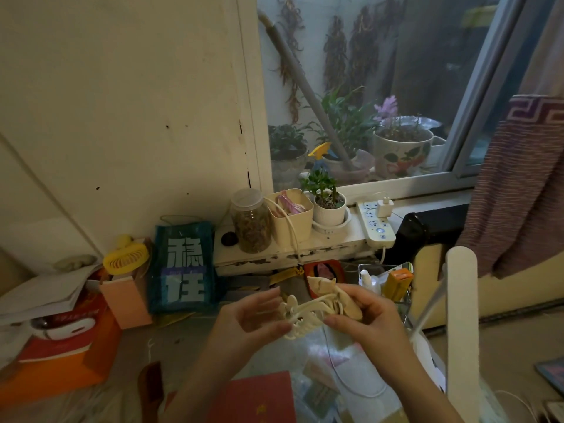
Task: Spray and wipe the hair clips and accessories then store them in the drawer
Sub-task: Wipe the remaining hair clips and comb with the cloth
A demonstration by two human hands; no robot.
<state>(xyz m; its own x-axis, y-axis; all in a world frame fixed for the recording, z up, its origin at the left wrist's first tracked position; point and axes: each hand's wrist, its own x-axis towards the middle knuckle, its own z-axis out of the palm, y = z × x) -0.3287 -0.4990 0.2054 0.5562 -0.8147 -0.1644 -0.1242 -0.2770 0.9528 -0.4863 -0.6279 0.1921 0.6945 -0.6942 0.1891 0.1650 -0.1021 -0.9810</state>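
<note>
Both hands were raised above the cluttered desk, near its back edge below the windowsill (305,248). The left hand (250,319) pinched one end of a cream claw hair clip (300,315) between thumb and fingers, its teeth spread toward the right. The right hand (360,315) clasped a crumpled beige cloth (332,296) pressed against the clip's other end; whether its fingers also touched the clip itself could not be told, since the cloth hid that part. Behind the hands, at the desk's back right corner, a white spray bottle (367,280) stood in a clear organiser beside an orange box (398,283).
</note>
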